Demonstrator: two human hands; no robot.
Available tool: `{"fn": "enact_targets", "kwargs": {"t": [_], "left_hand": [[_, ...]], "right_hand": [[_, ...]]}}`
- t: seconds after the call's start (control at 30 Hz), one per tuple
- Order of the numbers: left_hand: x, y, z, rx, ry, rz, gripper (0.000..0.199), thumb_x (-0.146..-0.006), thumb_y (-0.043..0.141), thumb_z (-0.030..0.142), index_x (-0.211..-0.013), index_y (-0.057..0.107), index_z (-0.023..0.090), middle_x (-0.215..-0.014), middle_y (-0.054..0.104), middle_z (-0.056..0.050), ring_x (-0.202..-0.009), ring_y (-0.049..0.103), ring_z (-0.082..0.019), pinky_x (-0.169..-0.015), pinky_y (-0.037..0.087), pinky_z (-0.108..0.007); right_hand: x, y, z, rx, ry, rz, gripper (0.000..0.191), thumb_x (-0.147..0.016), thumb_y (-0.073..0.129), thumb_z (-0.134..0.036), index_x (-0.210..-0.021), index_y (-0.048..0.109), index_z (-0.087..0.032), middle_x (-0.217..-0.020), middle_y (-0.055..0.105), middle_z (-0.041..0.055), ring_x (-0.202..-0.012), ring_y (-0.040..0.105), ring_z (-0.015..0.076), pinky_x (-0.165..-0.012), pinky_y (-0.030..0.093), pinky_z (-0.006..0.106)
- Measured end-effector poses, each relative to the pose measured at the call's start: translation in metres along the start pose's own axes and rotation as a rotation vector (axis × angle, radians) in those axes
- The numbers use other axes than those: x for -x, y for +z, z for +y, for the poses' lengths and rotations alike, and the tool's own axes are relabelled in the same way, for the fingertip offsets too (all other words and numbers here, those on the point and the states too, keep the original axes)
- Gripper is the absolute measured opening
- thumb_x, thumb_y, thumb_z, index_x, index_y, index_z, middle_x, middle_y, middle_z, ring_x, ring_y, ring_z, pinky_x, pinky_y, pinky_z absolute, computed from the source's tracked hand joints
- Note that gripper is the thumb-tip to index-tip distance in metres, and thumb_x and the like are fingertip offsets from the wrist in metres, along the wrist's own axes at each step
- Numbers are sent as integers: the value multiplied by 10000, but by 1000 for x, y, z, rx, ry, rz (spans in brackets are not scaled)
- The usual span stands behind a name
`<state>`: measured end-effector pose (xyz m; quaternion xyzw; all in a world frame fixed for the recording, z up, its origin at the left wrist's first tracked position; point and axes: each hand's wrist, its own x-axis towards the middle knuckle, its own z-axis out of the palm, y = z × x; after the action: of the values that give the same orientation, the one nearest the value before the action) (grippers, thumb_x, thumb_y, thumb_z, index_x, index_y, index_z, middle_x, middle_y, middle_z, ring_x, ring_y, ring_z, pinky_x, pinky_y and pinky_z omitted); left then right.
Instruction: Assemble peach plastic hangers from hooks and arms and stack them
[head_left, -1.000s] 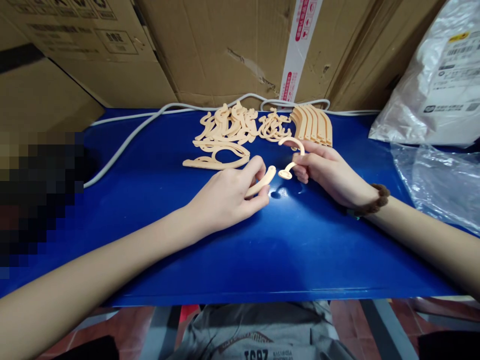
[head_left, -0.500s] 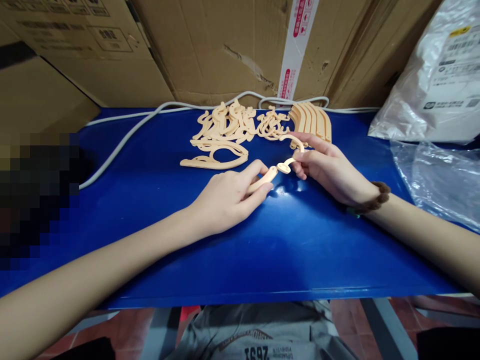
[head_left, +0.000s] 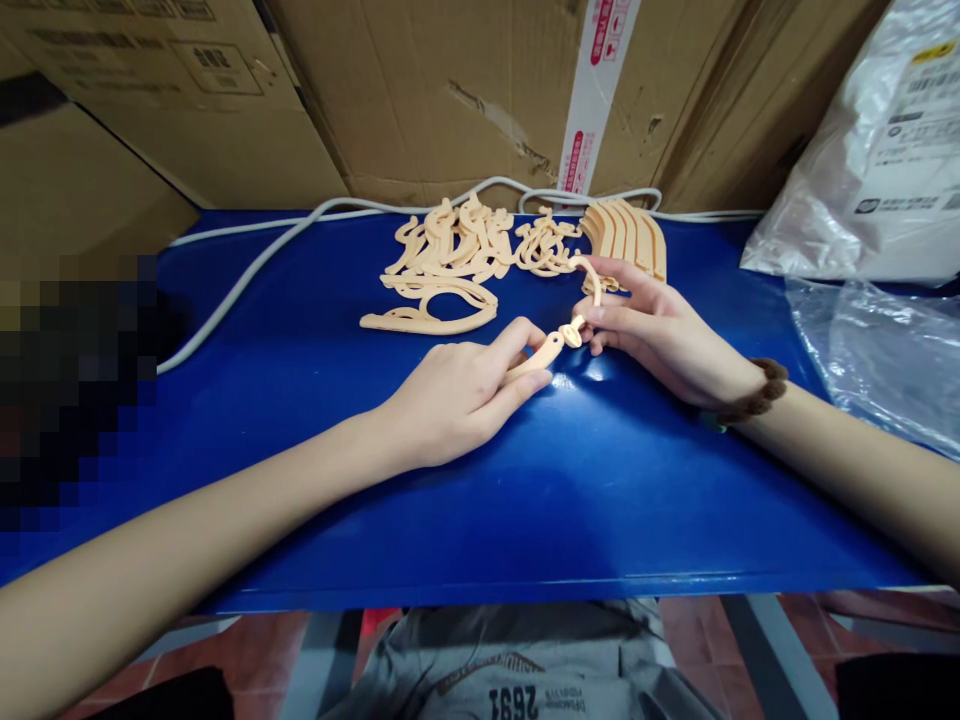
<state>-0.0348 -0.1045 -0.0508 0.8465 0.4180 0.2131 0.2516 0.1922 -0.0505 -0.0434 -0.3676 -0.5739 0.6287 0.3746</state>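
Note:
Between thumb and fingers, my left hand (head_left: 465, 400) pinches a flat beige plastic piece (head_left: 546, 352) with a small hole near its end. My right hand (head_left: 652, 325) holds a curved beige hook (head_left: 596, 283) with a round base. The hook's base is right at the end of the flat piece; whether they are joined I cannot tell. Behind my hands lie a heap of beige arm pieces (head_left: 457, 240), a small pile of hooks (head_left: 544, 245) and a row of curved beige pieces (head_left: 622, 235). A folded beige hanger (head_left: 431, 320) lies in front of the heap.
A white cable (head_left: 247, 290) runs along the back of the blue table (head_left: 525, 520). Cardboard boxes (head_left: 450, 90) stand behind it. On the right are a white package (head_left: 862, 180) and a clear plastic bag (head_left: 877, 350).
The hook in my right hand has turned to a more upright angle, and its base has tilted at the end of the flat piece. My left hand has shifted slightly right.

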Motion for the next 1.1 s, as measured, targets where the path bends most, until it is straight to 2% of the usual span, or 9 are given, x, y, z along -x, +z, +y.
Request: {"fn": "enact_targets", "kwargs": {"t": [0.17, 0.33, 0.57, 0.83, 0.97, 1.1], "left_hand": [[0, 1, -1, -103, 71, 20, 210, -1024, 375, 371, -1067, 496, 205, -731, 632, 38, -531, 539, -116, -533, 323, -230], [1, 0, -2, -95, 116, 1, 241, -1036, 334, 345, -1087, 520, 201, -788, 651, 22, -577, 566, -116, -563, 350, -228], [2, -2, -1, -105, 143, -15, 254, -1039, 334, 340, -1126, 524, 195, -731, 628, 38, -497, 516, -103, -536, 332, -225], [2, 1, -3, -198, 135, -24, 293, -1044, 294, 371, -1137, 514, 201, -739, 670, 25, -510, 571, -123, -528, 331, -230], [3, 5, -2, -352, 111, 17, 321, -1046, 268, 389, -1138, 514, 205, -779, 706, 1, -541, 619, -158, -499, 300, -246], [3, 6, 0, -535, 87, 22, 330, -1042, 284, 398, -1130, 536, 203, -690, 683, 0, -489, 602, -193, -456, 228, -263]], "right_hand": [[0, -1, -2, 38, -12, -78, 586, -797, 765, -225, -1327, 519, -196, -815, 680, -24, -717, 607, 98, -700, 504, 237], [-1, -4, -3, 43, -13, -146, 557, -819, 745, -222, -1330, 524, -216, -827, 677, -25, -752, 621, 114, -726, 506, 257], [-1, -7, -2, 67, -10, -192, 578, -840, 723, -207, -1361, 470, -202, -830, 686, -18, -751, 628, 116, -740, 502, 261], [0, -8, 1, 115, -54, -182, 578, -819, 764, -276, -1325, 490, -218, -814, 661, -7, -717, 621, 124, -723, 513, 271], [0, -6, -2, 154, -82, -153, 545, -815, 764, -265, -1285, 492, -213, -781, 645, -23, -684, 605, 120, -658, 518, 260], [0, -5, -4, 201, -100, -127, 495, -828, 747, -245, -1258, 503, -212, -782, 644, -30, -666, 599, 117, -642, 524, 265]]}}
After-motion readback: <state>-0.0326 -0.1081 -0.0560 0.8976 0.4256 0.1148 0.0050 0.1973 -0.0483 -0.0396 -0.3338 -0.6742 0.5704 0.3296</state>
